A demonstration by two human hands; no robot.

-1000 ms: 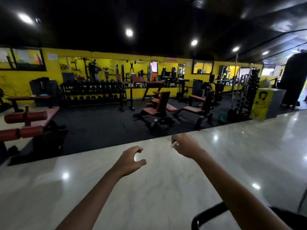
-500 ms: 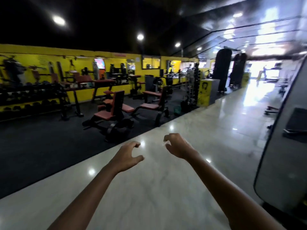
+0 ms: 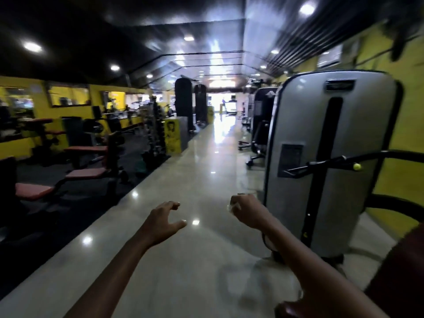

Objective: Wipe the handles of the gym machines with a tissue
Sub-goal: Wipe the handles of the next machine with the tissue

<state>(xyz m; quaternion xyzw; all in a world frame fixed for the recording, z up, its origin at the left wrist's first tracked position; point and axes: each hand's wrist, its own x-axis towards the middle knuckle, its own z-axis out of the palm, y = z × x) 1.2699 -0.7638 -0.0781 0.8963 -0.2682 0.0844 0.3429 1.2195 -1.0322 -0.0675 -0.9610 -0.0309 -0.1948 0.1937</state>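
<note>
My right hand (image 3: 246, 210) is curled into a fist around a small white tissue (image 3: 230, 207), of which only a scrap shows at the fingers. My left hand (image 3: 164, 220) hangs in front of me with fingers loosely curled and holds nothing. To the right stands a grey weight machine (image 3: 321, 161) with a black handle bar (image 3: 321, 165) sticking out towards the aisle, a yellow knob (image 3: 357, 166) on it. The handle is above and to the right of my right hand, well apart from it.
A shiny pale floor aisle (image 3: 213, 157) runs ahead. Red benches (image 3: 85, 173) and a dumbbell rack (image 3: 156, 134) stand on black matting to the left. More machines (image 3: 259, 125) line the right side. Punching bags (image 3: 183, 104) hang further down.
The view has swung right, from the benches and yellow wall to the aisle and the grey machine. Both hands keep their pose in front of me.
</note>
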